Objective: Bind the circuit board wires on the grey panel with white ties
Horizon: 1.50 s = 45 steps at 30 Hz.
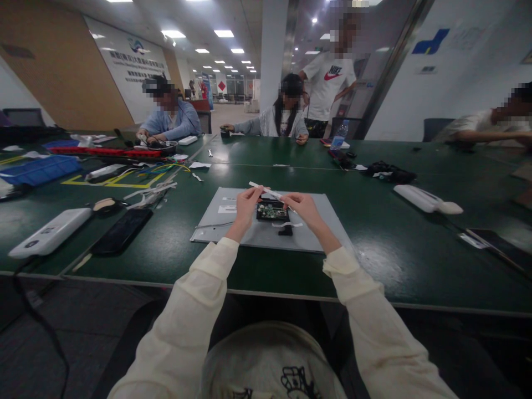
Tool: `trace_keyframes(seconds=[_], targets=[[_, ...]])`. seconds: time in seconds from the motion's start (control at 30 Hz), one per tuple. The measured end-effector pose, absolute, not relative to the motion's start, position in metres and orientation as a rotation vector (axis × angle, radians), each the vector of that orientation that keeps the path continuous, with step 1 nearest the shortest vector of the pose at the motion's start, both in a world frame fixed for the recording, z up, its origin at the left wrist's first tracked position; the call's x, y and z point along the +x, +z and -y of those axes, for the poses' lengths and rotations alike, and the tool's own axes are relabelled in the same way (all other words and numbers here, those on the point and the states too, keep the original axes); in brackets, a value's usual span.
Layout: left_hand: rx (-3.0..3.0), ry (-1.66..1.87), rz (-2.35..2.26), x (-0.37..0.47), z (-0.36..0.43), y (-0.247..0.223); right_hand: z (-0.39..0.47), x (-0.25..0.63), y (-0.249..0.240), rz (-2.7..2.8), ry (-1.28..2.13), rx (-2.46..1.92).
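A narrow white strip point(266, 190) is stretched between my two hands, slanting down to the right. My left hand point(249, 200) pinches it near its upper left end. At its lower right end, my right hand point(303, 206) has its fingers closed on it. Just beneath lies a green circuit board point(271, 211) in a black housing, on a flat grey panel point(233, 230). Another short white strip point(286, 224) lies across the housing's near edge, by a black piece point(285, 230). The fingertips partly cover the far side of the housing.
Left of the panel lie a black phone point(122, 231), a white power bank point(52, 233), loose white strips point(152, 194) and a blue tray point(41, 170). To the right are a white device point(424, 199) and black cloth point(388, 172). Several people are across the green table point(257, 271).
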<state>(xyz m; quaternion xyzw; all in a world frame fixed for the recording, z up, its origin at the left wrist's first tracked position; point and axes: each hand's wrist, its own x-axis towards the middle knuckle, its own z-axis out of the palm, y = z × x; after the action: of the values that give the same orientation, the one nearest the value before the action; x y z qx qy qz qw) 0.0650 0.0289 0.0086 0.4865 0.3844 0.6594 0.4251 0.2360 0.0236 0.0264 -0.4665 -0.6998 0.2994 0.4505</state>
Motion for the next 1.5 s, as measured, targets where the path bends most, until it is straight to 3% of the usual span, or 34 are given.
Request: trace_keyframes(seconds=[0.27, 0.5, 0.73, 0.97, 1.2, 1.5], targets=[[1.135, 1.714, -0.936, 0.059, -0.034, 0.008, -0.031, 0.243, 0.02, 1.708, 0.749, -1.113], [0.768, 1.986, -1.041, 0.024, -0.053, 0.004, -0.032, 0.249, 0.019, 1.731, 0.429, -1.205], [1.389, 2.016, -1.23, 0.032, -0.047, 0.006, -0.03, 0.24, 0.01, 2.056, 0.083, -1.098], [2.486, 1.499, -1.385, 0.053, -0.027, 0.004, -0.033, 0.238, 0.004, 2.26, -0.182, -1.015], [2.707, 1.161, -1.533, 0.059, -0.022, 0.001, -0.036, 0.239, 0.003, 2.277, -0.211, -1.033], [2.933, 0.902, -1.378, 0.06, -0.018, 0.002, -0.035, 0.241, 0.003, 2.332, -0.234, -1.098]])
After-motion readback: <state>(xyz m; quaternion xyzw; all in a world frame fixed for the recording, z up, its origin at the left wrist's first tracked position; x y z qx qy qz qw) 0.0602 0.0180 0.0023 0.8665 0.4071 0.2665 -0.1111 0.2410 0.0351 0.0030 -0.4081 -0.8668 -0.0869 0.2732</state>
